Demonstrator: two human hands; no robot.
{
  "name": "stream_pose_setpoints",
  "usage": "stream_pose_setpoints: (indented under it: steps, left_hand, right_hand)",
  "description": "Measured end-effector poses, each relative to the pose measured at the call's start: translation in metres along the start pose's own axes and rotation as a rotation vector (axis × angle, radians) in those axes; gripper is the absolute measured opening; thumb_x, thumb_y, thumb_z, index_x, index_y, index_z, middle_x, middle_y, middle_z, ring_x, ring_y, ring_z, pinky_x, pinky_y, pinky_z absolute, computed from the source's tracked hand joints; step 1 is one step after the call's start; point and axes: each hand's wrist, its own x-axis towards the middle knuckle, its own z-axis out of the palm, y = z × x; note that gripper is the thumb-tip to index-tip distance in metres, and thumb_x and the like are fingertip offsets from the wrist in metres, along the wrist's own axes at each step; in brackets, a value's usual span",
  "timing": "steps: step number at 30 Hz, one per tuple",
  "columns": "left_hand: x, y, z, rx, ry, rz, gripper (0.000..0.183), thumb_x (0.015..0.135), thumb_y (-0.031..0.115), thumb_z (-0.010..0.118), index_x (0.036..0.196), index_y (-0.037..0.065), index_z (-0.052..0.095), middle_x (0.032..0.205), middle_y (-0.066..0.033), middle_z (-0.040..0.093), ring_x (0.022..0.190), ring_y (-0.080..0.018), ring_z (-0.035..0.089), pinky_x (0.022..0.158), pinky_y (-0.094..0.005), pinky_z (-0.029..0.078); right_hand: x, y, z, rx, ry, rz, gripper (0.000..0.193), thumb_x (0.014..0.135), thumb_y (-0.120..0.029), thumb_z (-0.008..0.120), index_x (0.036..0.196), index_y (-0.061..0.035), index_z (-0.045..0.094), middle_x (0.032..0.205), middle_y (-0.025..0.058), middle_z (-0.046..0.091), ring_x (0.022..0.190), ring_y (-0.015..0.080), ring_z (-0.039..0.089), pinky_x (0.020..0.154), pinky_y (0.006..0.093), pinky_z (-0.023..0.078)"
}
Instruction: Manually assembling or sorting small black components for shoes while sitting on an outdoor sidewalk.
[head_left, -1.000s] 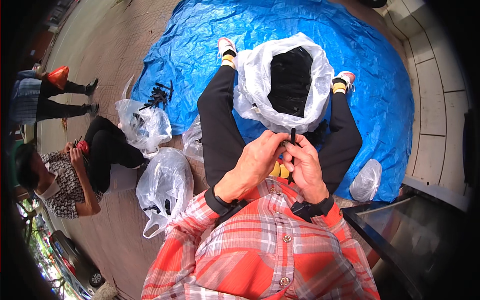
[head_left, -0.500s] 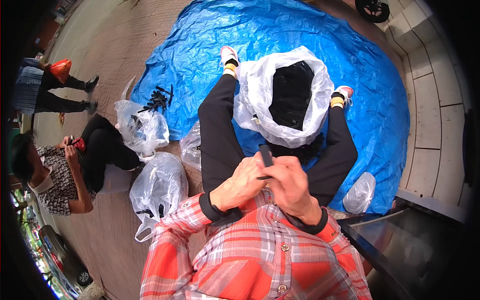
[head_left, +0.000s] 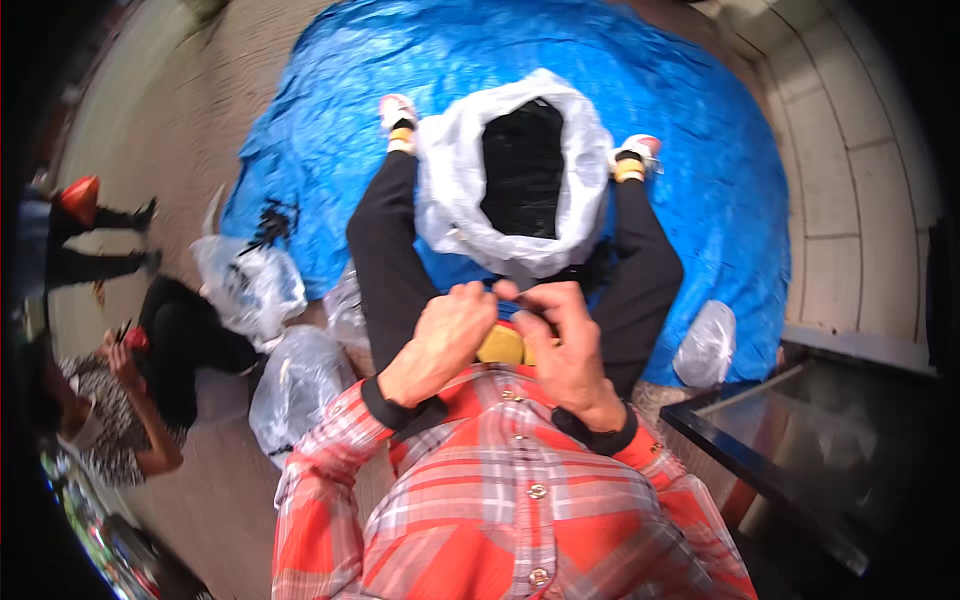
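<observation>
The left hand and right hand have dropped lower toward the lap, fingers now curled shut together; the dark stick seen upright before is hidden, so any grip is unclear; the open bag sits between the legs.

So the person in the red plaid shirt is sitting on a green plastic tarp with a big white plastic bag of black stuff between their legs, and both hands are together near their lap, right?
Not quite: the plastic tarp is blue, not green, as the head view shows. The rest holds: the big white plastic bag with black contents sits between the legs, and the left hand and right hand meet close together above the lap of the red plaid shirt.
</observation>
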Motion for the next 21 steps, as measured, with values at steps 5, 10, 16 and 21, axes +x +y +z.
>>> stream_pose_setpoints:
  steps: [5, 10, 16, 21]
  left_hand:
    - [0.004, 0.002, -0.005, -0.081, -0.002, -0.002, 0.022, 0.069, 0.016, 0.058, 0.084, 0.003, 0.049, 0.081, -0.0118, 0.051, 0.073, -0.0287, 0.054, 0.054, -0.0378, 0.044]
    - [-0.005, -0.007, -0.008, -0.087, 0.176, 0.029, 0.017, 0.065, 0.013, 0.059, 0.076, 0.001, 0.053, 0.075, -0.0115, 0.050, 0.068, -0.0263, 0.054, 0.050, -0.0350, 0.045]
    - [-0.012, -0.013, -0.007, -0.187, 0.335, -0.052, 0.018, 0.067, 0.009, 0.057, 0.083, 0.002, 0.051, 0.076, -0.0098, 0.047, 0.069, -0.0279, 0.050, 0.051, -0.0370, 0.042]
    - [-0.014, -0.020, 0.002, -0.221, 0.510, -0.069, 0.019, 0.070, 0.009, 0.055, 0.086, 0.001, 0.050, 0.073, -0.0096, 0.046, 0.069, -0.0284, 0.051, 0.051, -0.0388, 0.042]
  right_hand:
    - [-0.004, -0.006, 0.012, -0.089, -0.339, -0.434, 0.020, 0.074, 0.003, 0.063, 0.093, -0.0002, 0.057, 0.085, 0.0128, 0.053, 0.078, 0.0274, 0.054, 0.069, 0.0364, 0.045]
    - [0.008, -0.009, 0.019, 0.130, -0.160, -0.058, 0.013, 0.081, 0.000, 0.058, 0.094, 0.0011, 0.055, 0.088, 0.0135, 0.052, 0.077, 0.0253, 0.054, 0.068, 0.0322, 0.046]
    - [0.001, -0.008, 0.032, 0.276, -0.274, 0.014, 0.014, 0.082, 0.000, 0.057, 0.096, -0.0005, 0.055, 0.082, 0.0105, 0.053, 0.069, 0.0191, 0.051, 0.062, 0.0287, 0.043]
    - [0.012, -0.017, 0.041, 0.123, -0.216, -0.118, 0.012, 0.085, -0.001, 0.055, 0.096, -0.0003, 0.052, 0.083, 0.0084, 0.054, 0.066, 0.0125, 0.051, 0.061, 0.0244, 0.042]
